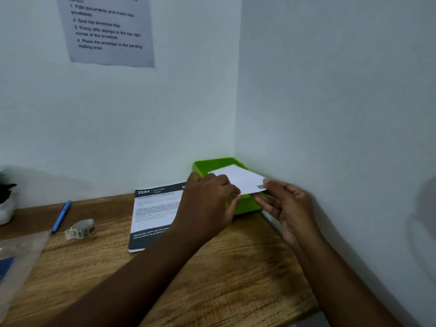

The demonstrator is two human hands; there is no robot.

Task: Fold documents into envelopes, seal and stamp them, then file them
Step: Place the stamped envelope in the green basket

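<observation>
Nearest, grainy brown wooden desk top (212, 279) crossed by two bare forearms reaching toward the far right corner; at the near left edge, clear plastic sleeve (21, 253) with something dark blue inside; further in, small roll of patterned stamp tape (81, 228), and behind it a blue pen (60, 216) lying at a slant; mid-desk, printed white document with dark header and footer bands (153, 215), flat, its right part hidden under the left arm; left hand (208, 204) with fingers curled, pinching the near left edge of a plain white envelope (236, 177); right hand (286, 204) pinching the envelope's near right corner between thumb and fingers, just by a small stamp (260, 186) on that corner; envelope held roughly level over a bright green plastic tray (207, 165) tucked into the corner where the two pale walls meet; cannot tell whether envelope touches the tray; far left, white pot with dark green plant (6, 199), partly cut off; high on the back wall, blurred printed instruction sheet (107, 31).
</observation>
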